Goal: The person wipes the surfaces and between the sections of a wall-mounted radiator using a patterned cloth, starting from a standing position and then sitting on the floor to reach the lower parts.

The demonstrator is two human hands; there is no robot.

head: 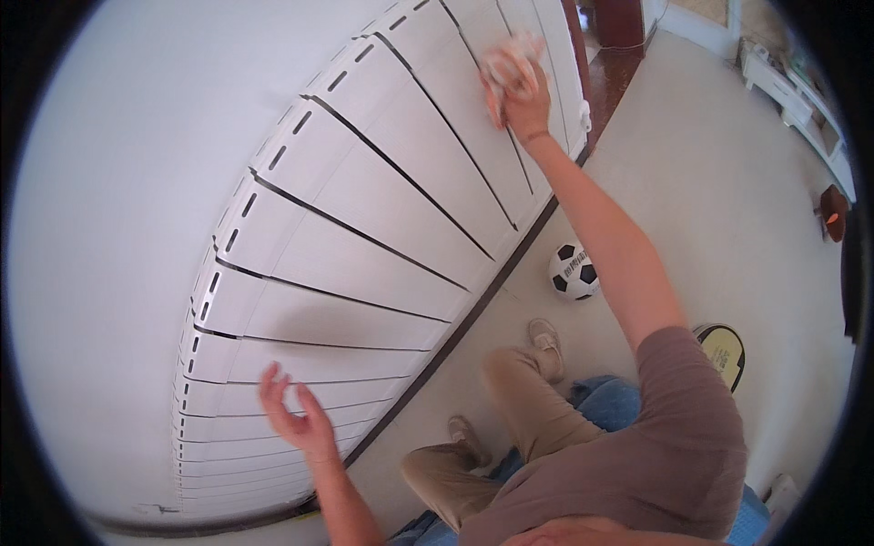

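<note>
A long white panel radiator [355, 259] with slotted top edge and dark gaps between its sections runs along the wall before me. At its far right end, my right hand [529, 109] grips a crumpled pink-and-white cloth [509, 72], blurred, laid against the radiator's front. My left hand [297, 416] is raised before the lower left sections, fingers apart and curled, holding nothing. Whether it touches the radiator I cannot tell.
On the floor, a black-and-white football [572, 271] lies by the radiator's base. A yellow-topped, dark-rimmed object [722, 351] stands behind my right arm. Blue fabric [608, 403] shows beneath me. A white low shelf unit [785, 95] and brown bin-like container [833, 213] stand farther right.
</note>
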